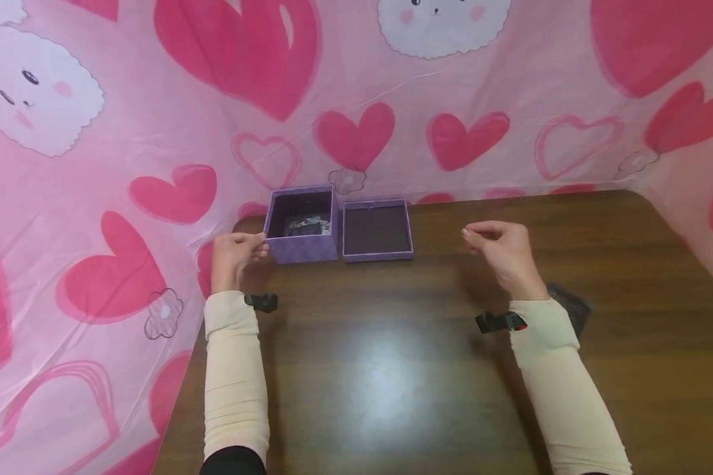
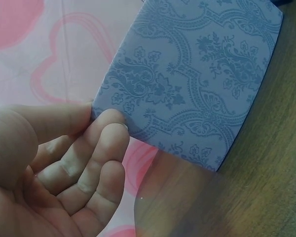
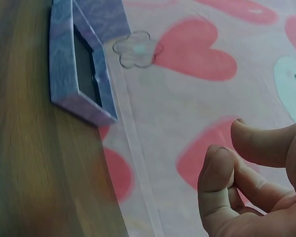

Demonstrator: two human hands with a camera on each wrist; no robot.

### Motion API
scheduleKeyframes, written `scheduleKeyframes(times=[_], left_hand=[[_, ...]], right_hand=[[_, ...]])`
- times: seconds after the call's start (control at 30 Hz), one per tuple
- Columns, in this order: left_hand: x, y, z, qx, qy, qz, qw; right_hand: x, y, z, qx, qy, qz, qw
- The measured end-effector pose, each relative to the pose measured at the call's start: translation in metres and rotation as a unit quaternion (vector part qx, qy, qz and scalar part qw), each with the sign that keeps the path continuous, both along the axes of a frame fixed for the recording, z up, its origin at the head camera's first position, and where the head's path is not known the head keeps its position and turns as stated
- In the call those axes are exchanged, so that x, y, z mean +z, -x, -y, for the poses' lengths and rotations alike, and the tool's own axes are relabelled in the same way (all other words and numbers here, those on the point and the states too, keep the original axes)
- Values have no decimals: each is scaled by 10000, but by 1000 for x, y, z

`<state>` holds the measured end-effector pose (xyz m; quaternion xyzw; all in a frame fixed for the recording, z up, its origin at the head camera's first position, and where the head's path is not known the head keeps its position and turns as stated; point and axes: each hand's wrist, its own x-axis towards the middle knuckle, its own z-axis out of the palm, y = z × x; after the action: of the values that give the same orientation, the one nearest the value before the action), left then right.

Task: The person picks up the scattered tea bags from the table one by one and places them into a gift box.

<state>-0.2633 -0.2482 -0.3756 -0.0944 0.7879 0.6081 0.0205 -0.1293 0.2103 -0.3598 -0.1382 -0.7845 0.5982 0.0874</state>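
A purple patterned gift box (image 1: 303, 249) stands uncovered at the back left of the table. Its near left corner is pinched between the thumb and index finger of my left hand (image 1: 237, 254); the left wrist view shows this grip on the box wall (image 2: 182, 74) close up. Inside lies a dark item in clear plastic (image 1: 307, 227), its kind hard to tell. The box's lid (image 1: 377, 256) rests upside down just right of the box. My right hand (image 1: 508, 254) hovers right of the lid, fingers loosely bent, thumb apart from the index finger (image 3: 219, 168), holding nothing.
A dark flat packet (image 1: 572, 307) lies on the brown wooden table (image 1: 380, 369), partly hidden by my right sleeve. Pink heart-printed cloth (image 1: 356, 72) hangs behind the table and along its left side, close to the box.
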Motion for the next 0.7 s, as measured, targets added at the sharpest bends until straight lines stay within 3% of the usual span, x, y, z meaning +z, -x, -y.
scheduleKeyframes(times=[0.2,0.4,0.53,0.7], left_hand=[[-1,0,0,-3,-6,36,10000],[-3,0,0,-35,-99,32,9999],[-2,0,0,-53,-191,-31,9998],[-2,2,0,-25,-124,-3,9999]], right_hand=[[-2,-18,-23,-133,-46,-82,9999],[-2,-40,-47,-329,401,-206,9984],[-4,-57,-64,-513,444,-90,9977],[-8,-78,-87,-872,875,8,9923]])
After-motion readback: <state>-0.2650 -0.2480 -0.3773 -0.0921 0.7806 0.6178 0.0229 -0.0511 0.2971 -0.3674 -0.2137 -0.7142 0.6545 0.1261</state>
